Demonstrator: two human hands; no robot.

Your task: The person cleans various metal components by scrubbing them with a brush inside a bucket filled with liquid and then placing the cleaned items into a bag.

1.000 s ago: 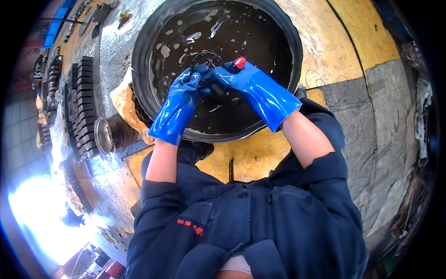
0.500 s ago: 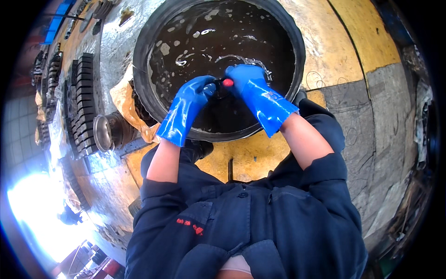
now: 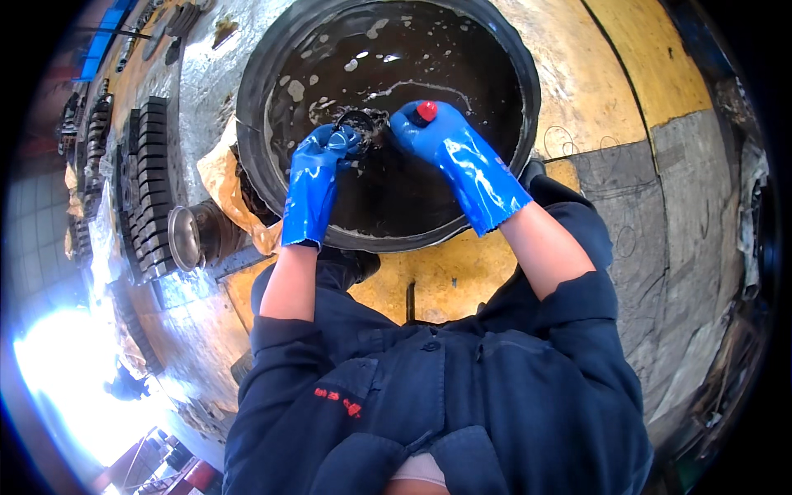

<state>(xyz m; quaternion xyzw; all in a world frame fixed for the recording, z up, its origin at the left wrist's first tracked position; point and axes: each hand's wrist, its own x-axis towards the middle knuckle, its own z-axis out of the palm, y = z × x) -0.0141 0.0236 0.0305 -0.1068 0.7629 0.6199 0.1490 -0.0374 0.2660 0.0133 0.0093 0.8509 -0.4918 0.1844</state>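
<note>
Both my hands wear long blue rubber gloves over a round black tub [image 3: 252, 78] of dark liquid with pale foam flecks. In my left hand [image 3: 320, 150], closed fingers grip a dark round ring-shaped part [image 3: 356, 121] at the liquid's surface, with splashing around it. My right hand [image 3: 429, 132] is closed around a tool with a red handle [image 3: 426, 111], whose end sticks up out of the fist. The tool's working end is hidden by the glove and the dark liquid.
Left of the tub, a metal cup-shaped part [image 3: 186, 237] lies on its side by crumpled tan paper [image 3: 223, 186]. Rows of dark ribbed metal parts [image 3: 151, 186] stand farther left. Grey matting [image 3: 623, 210] covers the floor at right.
My hands have moved apart: the left slightly left with the ring-shaped part now showing, the right up with its red handle now pointing upward.
</note>
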